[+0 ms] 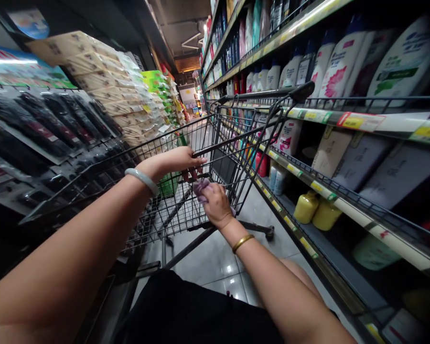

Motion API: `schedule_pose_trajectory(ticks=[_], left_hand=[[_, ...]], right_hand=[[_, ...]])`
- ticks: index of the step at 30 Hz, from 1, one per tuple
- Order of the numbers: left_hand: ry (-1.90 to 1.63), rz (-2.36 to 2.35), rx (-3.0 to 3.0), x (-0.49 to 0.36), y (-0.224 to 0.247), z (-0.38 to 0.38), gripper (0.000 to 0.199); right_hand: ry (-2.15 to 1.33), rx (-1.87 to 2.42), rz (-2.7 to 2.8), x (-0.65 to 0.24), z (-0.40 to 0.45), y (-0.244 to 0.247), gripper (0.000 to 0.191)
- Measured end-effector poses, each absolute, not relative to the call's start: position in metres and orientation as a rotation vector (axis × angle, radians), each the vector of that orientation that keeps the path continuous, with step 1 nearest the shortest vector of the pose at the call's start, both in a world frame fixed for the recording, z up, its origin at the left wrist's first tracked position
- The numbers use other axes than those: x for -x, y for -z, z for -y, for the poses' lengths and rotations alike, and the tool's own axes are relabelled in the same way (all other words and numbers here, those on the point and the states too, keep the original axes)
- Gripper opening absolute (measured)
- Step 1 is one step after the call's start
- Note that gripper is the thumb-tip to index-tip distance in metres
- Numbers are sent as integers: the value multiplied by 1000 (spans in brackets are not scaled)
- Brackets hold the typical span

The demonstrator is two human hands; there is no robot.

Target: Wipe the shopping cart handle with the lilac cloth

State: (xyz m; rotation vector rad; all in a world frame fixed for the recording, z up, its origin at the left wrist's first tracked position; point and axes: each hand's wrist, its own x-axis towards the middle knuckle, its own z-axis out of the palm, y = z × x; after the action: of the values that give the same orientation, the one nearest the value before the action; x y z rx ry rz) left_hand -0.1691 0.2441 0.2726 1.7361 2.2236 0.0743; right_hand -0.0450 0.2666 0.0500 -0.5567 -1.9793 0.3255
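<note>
A black wire shopping cart (179, 205) stands in front of me, its basket filling the middle of the view. My left hand (182, 161), with a pale bangle at the wrist, is closed over the cart's upper bar, thumb along it and fingers hanging down inside. Bunched in my right hand (218, 203) is a purple cloth (201, 188), pressed against the wire side of the basket just below the left hand. A gold bangle circles the right wrist. The fingertips of the right hand are partly hidden by the cloth. The cart's handle (265, 94) reaches toward the shelves.
Shelves on the right hold shampoo bottles (344, 59), boxes (365, 162) and yellow bottles (306, 206). Stacked tan packs (103, 81) and hanging dark packaged goods (53, 114) line the left. Grey floor tiles (218, 267) run beneath the cart, whose caster (269, 233) is near the lower shelf.
</note>
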Motion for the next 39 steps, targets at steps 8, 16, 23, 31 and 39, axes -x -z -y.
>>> schedule_pose_trajectory(ticks=[8,16,23,31,39], left_hand=[[-53,-2337,-1777,159,-275,-241,59],[-125,-2170,-1745,164,-272,-239,57],[-143,-2227,-1809,169,-272,-235,55],[-249,-2174,-1797,173,-269,-234,49],[-237,-2218,-1849,177,-270,-226,49]], right_hand=[[-227,495,1887,58,-266,-53,46],[-50,225,2300,80,-218,4,32],[-38,354,2236,79,-236,-25,34],[101,111,2463,77,-230,15,13],[38,452,2236,60,-260,-22,16]])
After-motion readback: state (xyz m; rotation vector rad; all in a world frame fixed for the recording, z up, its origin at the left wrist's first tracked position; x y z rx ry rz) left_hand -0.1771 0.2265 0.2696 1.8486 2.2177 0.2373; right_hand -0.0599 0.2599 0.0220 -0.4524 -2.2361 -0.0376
